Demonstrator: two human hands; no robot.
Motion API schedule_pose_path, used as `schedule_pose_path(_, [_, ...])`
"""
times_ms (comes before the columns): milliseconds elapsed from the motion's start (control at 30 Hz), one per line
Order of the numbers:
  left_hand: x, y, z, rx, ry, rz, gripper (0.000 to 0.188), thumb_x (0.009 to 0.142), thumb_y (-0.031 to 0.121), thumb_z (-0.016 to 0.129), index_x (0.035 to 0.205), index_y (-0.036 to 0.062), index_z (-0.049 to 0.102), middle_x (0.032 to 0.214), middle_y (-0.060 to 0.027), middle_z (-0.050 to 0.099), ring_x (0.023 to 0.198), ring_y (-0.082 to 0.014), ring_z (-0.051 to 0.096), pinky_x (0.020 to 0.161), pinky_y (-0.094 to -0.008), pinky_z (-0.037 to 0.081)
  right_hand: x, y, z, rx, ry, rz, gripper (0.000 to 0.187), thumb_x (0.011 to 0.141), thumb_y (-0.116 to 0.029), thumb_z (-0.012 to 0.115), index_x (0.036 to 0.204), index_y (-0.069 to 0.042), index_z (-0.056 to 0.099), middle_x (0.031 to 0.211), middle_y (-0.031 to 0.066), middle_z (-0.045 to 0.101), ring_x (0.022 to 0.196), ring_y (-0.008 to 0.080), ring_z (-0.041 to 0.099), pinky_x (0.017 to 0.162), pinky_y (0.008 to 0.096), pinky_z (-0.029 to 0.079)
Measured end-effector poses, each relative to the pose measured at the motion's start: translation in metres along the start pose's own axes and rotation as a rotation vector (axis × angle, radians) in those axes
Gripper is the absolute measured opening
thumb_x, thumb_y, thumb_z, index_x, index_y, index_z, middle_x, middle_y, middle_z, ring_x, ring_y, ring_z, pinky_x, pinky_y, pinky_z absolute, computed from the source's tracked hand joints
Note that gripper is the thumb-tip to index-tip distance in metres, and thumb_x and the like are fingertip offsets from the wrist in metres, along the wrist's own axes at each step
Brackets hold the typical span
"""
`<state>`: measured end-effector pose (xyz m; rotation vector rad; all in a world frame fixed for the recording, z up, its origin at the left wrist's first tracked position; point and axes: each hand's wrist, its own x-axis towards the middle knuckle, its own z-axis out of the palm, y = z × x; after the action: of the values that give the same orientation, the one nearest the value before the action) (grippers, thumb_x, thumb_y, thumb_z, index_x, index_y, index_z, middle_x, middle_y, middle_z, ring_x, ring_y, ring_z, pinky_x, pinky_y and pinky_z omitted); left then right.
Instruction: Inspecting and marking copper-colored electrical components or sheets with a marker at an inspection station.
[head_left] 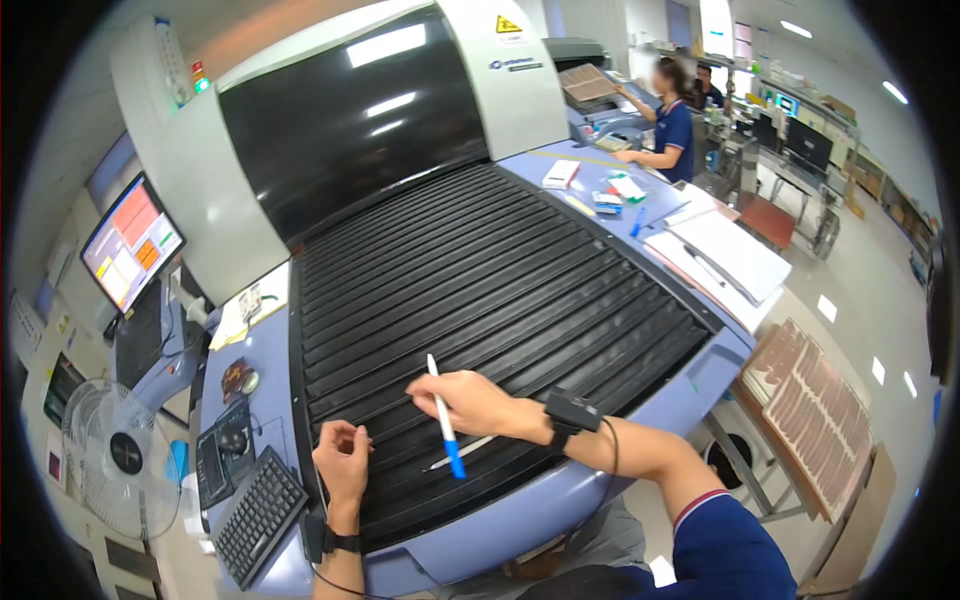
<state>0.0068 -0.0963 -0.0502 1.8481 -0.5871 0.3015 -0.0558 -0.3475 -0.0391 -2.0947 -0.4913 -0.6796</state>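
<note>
My right hand (468, 402) is closed around a white marker (440, 410) with a blue end, held upright at a tilt over the black slatted bed (480, 270) of a large machine. The blue end points down toward me. A slim white-and-dark pen-like thing (462, 454) lies on the slats just below that hand. Over the near left corner of the bed, my left hand (342, 458) has its fingers curled in, and I see nothing in them. Both wrists wear a dark strapped device with a cable.
Left of the bed are a black keyboard (260, 517), a mouse (233, 440), a monitor (133, 243) and a fan (125, 455). Papers (727, 250) and small packets lie along the right ledge. Patterned brown panels (815, 420) stand at right. A person (672, 125) works at another machine beyond.
</note>
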Motion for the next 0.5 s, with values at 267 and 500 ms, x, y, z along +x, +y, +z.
schedule_pose_path(267, [-0.006,0.006,0.0,0.077,-0.106,0.024,0.012,0.091,0.0,0.07,0.092,-0.0001,0.058,0.073,-0.0067,0.068,0.064,-0.012,0.068,0.057,-0.0244,0.055,-0.013,-0.011,-0.008,-0.083,-0.066,-0.037,0.022,0.095,-0.017,0.067,0.112,-0.003,0.065,0.086,0.0151,0.071,0.078,0.0323,0.072,0.067,0.0387,0.058])
schedule_pose_path(500, [-0.011,0.003,0.001,0.121,-0.034,0.087,0.012,0.087,0.005,0.075,0.089,0.0029,0.063,0.068,-0.0058,0.068,0.06,-0.0095,0.067,0.057,-0.0246,0.052,-0.013,-0.008,0.004,0.021,-0.076,0.018,0.022,0.094,-0.018,0.068,0.112,-0.004,0.066,0.085,0.0179,0.071,0.077,0.037,0.07,0.068,0.043,0.056])
